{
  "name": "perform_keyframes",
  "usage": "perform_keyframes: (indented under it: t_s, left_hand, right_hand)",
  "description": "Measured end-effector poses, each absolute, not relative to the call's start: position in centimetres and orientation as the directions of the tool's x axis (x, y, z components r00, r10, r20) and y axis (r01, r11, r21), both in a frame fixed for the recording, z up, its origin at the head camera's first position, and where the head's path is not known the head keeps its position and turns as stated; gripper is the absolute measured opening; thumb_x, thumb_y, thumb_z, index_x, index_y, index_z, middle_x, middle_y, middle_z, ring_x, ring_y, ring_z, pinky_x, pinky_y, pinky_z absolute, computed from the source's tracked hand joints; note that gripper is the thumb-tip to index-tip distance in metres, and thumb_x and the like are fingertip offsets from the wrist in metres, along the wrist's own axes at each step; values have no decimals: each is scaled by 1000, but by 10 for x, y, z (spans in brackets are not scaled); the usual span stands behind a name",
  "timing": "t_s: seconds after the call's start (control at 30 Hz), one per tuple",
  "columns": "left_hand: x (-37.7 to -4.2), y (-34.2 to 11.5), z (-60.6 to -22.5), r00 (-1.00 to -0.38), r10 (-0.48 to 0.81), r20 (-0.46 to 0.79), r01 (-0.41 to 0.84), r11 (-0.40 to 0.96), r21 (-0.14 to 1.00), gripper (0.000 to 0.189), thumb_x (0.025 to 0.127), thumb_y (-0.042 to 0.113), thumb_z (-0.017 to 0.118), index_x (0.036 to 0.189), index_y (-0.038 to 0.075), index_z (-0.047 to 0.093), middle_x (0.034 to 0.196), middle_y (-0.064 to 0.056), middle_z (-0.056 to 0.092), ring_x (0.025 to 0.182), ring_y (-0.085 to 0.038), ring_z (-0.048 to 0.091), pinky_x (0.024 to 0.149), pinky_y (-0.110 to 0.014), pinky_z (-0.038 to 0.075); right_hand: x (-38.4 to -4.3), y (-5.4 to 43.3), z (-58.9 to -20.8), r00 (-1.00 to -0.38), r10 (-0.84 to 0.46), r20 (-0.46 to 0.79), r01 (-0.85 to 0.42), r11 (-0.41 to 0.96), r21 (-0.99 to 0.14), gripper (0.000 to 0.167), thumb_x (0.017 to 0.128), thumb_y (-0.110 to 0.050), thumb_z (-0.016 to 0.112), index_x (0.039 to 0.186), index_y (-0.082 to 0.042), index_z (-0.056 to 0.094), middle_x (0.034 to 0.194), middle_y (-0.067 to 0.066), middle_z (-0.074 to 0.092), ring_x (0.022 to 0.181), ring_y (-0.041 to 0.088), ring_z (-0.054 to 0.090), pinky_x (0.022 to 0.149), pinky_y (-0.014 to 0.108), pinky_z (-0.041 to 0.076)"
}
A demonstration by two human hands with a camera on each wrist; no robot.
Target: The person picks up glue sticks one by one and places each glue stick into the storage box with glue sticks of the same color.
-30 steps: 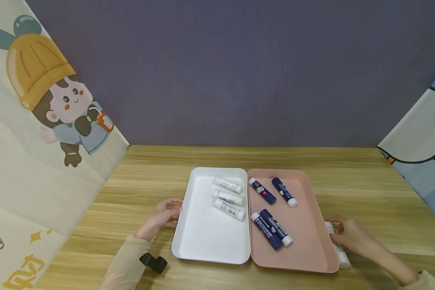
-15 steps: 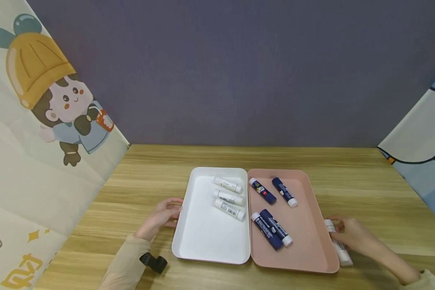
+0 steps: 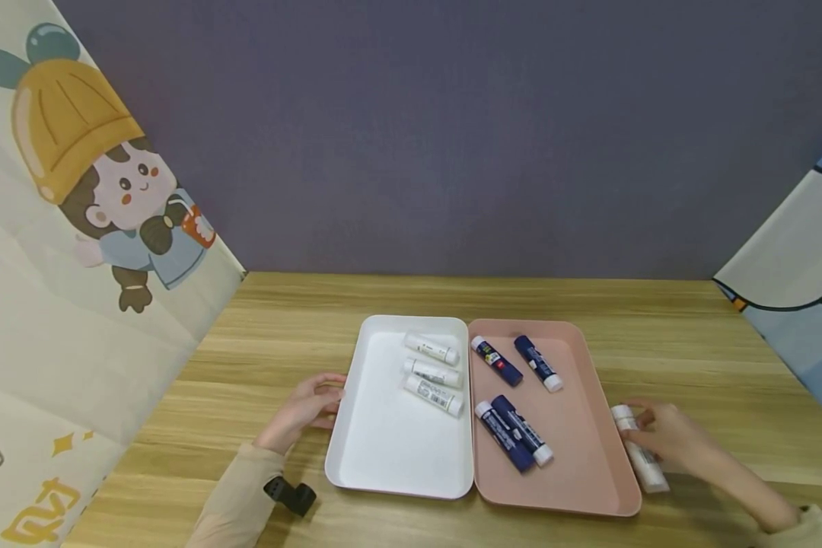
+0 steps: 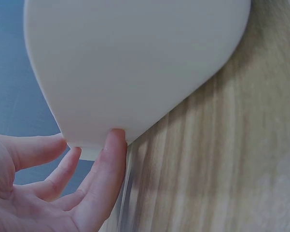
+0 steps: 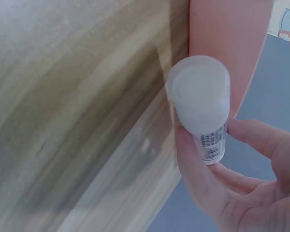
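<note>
My right hand point(image 3: 670, 435) pinches a white glue stick point(image 3: 647, 466) between thumb and fingers, just outside the right wall of the pink tray point(image 3: 582, 472). In the right wrist view, one round white end of this glue stick point(image 5: 200, 92) faces the camera, and a printed barcode label shows lower down. My left hand point(image 3: 306, 409) rests against the left side of the white tray point(image 3: 397, 472). The left wrist view has its thumb and fingertips point(image 4: 117, 137) touching the tray's outer wall and rim. Three white glue sticks point(image 3: 433, 396) lie inside the white tray.
Several navy glue sticks point(image 3: 496, 361) with white caps lie in the pink tray, which stands side by side with the white one. Both trays are on a wooden table point(image 3: 288, 304). A dark partition point(image 3: 479, 137) rises behind, with printed cloths point(image 3: 109, 335) at the sides.
The right hand has shifted the white glue stick slightly away from the person along the pink tray's right wall. The left hand and both trays have stayed in place.
</note>
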State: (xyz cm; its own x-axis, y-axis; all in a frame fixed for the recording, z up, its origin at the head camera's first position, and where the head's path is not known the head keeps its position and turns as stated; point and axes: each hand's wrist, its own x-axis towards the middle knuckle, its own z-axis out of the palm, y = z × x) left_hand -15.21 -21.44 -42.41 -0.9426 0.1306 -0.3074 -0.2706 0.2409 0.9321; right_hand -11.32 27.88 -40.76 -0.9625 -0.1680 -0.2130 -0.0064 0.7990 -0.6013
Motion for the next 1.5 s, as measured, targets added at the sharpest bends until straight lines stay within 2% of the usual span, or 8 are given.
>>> perform_keyframes:
  t_s: [0.33, 0.77, 1.07, 1.33, 1.5]
  left_hand:
    - [-152, -215, -424, -940, 147, -308, -269, 236, 934, 36, 90, 10, 47, 123, -3, 40, 104, -19, 54, 78, -20, 60, 65, -37, 52]
    - [-151, -214, -423, -944, 123, -306, -270, 242, 932, 35, 91, 9, 47, 123, -3, 41, 103, -18, 55, 77, -20, 60, 65, -37, 52]
    - [-151, -213, -424, -945, 124, -304, -268, 244, 932, 35, 90, 8, 47, 122, -3, 41, 102, -18, 56, 76, -20, 60, 64, -36, 52]
    - [-152, -213, -423, -945, 112, -308, -273, 250, 929, 34, 90, 8, 47, 122, -2, 42, 103, -18, 55, 76, -20, 60, 64, -37, 52]
    - [-152, -213, -423, -944, 118, -308, -272, 248, 930, 35, 90, 7, 47, 122, -3, 41, 102, -18, 56, 75, -20, 60, 64, -37, 52]
  right_hand:
    - [-115, 278, -395, -971, -206, -121, -96, 800, -592, 54, 81, -11, 60, 120, 18, 36, 86, 19, 58, 51, 10, 51, 43, 24, 43]
    - [-127, 264, -370, -969, -219, -110, -123, 822, -556, 56, 83, -20, 59, 122, 15, 38, 92, 24, 56, 61, 14, 54, 45, 26, 42]
    - [-137, 242, -356, -967, -228, -110, -140, 845, -516, 52, 82, -16, 60, 121, 11, 41, 90, 22, 56, 52, 12, 43, 42, 24, 35]
    - [-145, 218, -349, -954, -293, -60, -220, 824, -522, 50, 79, -12, 63, 119, 12, 44, 86, 17, 57, 66, 18, 53, 51, 28, 43]
    - [-149, 200, -344, -941, -336, -40, -266, 807, -527, 49, 79, -12, 63, 119, 10, 45, 84, 13, 57, 71, 20, 55, 52, 27, 45]
